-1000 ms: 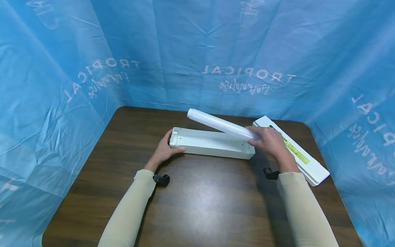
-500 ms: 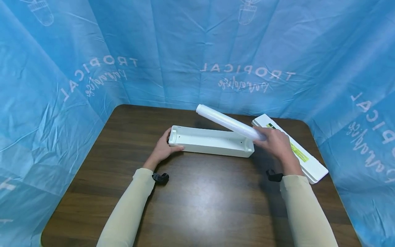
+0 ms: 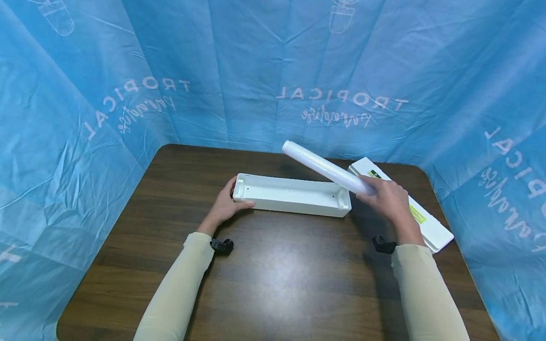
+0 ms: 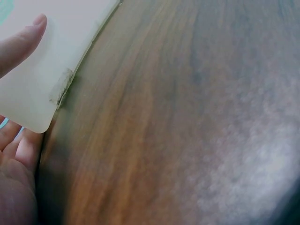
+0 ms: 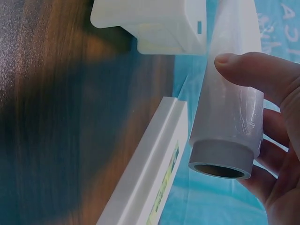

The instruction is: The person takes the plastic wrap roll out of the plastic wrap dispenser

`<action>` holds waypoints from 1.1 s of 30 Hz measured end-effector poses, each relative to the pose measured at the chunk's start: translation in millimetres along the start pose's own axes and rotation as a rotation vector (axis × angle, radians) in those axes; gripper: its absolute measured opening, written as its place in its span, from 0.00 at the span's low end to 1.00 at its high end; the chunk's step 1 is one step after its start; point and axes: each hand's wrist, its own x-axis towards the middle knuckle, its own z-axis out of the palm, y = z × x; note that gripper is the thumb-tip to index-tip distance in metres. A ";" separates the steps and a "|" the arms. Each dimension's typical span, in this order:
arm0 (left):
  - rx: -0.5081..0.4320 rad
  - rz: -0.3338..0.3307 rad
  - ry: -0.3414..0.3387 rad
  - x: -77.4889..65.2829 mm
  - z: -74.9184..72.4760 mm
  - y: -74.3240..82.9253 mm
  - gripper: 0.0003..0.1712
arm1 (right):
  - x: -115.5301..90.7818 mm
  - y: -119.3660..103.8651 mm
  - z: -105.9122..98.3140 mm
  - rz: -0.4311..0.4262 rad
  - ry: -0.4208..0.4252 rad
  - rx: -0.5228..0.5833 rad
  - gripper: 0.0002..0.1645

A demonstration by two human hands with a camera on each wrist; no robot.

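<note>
My left hand (image 3: 224, 202) grips the left end of a long white open-topped box (image 3: 294, 204) that sits on the table. In the left wrist view its thumb (image 4: 23, 44) presses the front wall and the other fingers wrap the end. Held up beyond the box's right end is a roll of plastic wrap (image 3: 326, 166), tilted with its far end higher. My right hand (image 3: 390, 199) holds the roll near its right end, and the right wrist view shows the hollow core (image 5: 220, 169) beside the thumb. Inside the box only its bare floor and end fittings show.
A long white lid (image 3: 431, 227) with a yellow-green label lies slanted at the right side of the table, partly hidden by my right hand. The brown wooden table (image 3: 273, 279) is bordered by a blue curtain (image 3: 256, 71) at the back and sides.
My right hand has moved right with the roll of plastic wrap, whose far end has risen, taking it farther from over the box. The left hand keeps its grip on the box.
</note>
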 end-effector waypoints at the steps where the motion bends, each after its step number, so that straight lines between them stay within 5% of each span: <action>1: 0.003 -0.006 0.000 2.0 0.4 -4.0 0.59 | -0.2 0.7 -0.7 0.005 -0.001 0.000 0.35; 8: 0.012 -0.014 0.030 9.4 4.1 -21.9 0.61 | -4.5 8.7 -4.6 0.021 0.002 -0.009 0.34; 33: -0.004 0.016 0.014 8.1 6.0 -24.7 0.59 | -25.6 34.6 -3.3 0.138 -0.023 -0.013 0.40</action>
